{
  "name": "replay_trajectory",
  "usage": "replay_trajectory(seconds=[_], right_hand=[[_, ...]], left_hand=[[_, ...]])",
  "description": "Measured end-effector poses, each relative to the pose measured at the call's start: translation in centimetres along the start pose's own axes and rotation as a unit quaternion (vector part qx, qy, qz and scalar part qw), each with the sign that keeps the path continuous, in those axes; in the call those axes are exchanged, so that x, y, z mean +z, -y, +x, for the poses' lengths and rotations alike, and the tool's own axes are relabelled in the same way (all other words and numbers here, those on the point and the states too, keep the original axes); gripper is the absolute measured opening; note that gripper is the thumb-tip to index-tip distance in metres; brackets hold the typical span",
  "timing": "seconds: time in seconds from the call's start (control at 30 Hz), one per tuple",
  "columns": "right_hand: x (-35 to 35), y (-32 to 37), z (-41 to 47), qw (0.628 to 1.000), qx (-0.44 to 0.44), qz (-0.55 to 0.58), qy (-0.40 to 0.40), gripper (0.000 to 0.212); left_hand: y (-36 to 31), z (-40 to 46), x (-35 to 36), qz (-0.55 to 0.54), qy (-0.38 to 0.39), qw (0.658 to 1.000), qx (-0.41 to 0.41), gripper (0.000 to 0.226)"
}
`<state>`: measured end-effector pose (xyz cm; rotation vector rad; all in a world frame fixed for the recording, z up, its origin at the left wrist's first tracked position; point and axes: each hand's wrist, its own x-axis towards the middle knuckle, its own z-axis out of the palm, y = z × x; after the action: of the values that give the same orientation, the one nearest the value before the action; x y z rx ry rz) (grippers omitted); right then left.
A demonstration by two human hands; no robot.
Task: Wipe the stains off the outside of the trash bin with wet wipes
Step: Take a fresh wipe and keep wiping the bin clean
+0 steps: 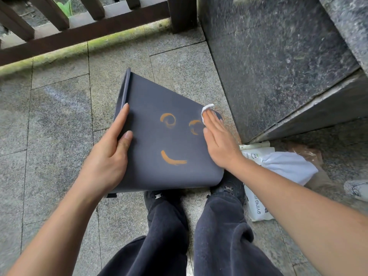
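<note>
Trash bin (159, 140): left hand (107, 156) grips, right hand (219, 142) presses wipe (207, 108).

Matt smooth plastic trash bin (151, 108); rough speckled stone floor (59, 120); dark wooden railing (83, 30).

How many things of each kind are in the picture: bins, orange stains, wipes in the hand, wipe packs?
Dark grey plastic trash bin: 1
Orange stains: 3
White wet wipe under right hand: 1
White wipe pack: 1
Total: 6
</note>
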<state>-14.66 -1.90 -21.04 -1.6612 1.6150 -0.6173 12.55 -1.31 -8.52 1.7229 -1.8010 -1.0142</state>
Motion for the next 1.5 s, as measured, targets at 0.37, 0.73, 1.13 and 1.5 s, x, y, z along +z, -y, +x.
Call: replay_trajectory(seconds=[0.37, 0.73, 1.13, 1.5], right_hand=[[1.7, 8.8, -7.6, 1.000, 0.007, 0.009, 0.013, 0.064], [0.1, 12.5, -5.7, 0.982, -0.177, -0.044, 0.054, 0.048], [1.2, 13.0, -5.8, 0.990, -0.109, -0.051, 0.070, 0.062], [-0.9, 5.2, -5.5, 0.999, 0.009, -0.031, 0.031, 0.052]], left_hand=[[-1.3, 0.8, 1.3, -0.080, -0.084, 0.989, -0.087, 0.047], [-2.3, 0.1, 2.2, -0.167, -0.149, 0.961, -0.161, 0.047], [-3.0, 0.0, 2.4, -0.151, -0.107, 0.976, -0.115, 0.046], [-2.5, -0.9, 2.8, -0.154, -0.125, 0.970, -0.142, 0.048]])
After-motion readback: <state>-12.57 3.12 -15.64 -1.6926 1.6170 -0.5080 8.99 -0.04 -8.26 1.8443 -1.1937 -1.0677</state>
